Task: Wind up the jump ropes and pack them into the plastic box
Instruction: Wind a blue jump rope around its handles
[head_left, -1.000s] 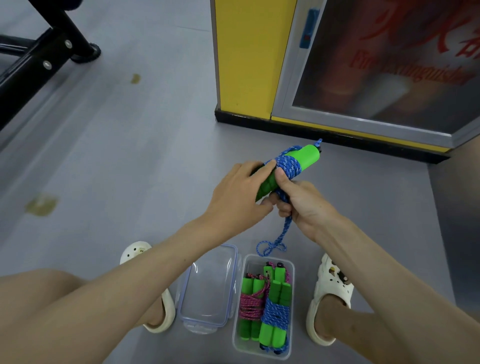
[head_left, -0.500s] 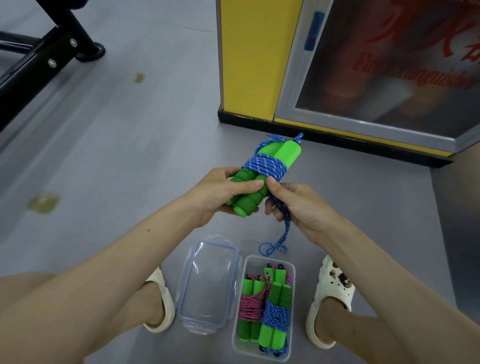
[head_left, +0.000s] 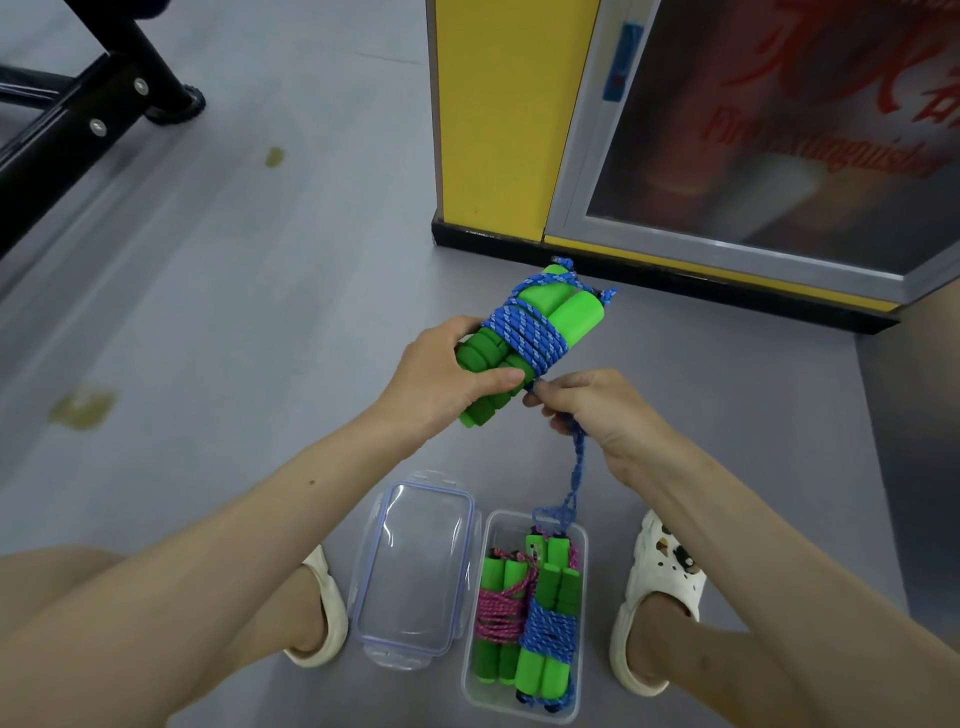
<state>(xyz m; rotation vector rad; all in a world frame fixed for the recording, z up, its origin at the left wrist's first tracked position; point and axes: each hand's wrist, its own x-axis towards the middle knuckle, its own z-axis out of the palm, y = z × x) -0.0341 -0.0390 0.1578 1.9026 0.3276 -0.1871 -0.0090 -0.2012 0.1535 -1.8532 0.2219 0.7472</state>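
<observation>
Blue jump rope (head_left: 524, 332), mostly wound round its paired green handles, held in the air above the plastic box (head_left: 506, 527) on the floor. Your left grip (head_left: 441, 379) clasps the handles; your right grip (head_left: 597, 410) pinches the loose tail. Lay each turn taut, then tuck the end under.

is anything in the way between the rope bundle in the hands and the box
Nothing visible blocks the bundle: the box is open, its lid lies beside it. Two wound ropes already fill most of its floor.
</observation>
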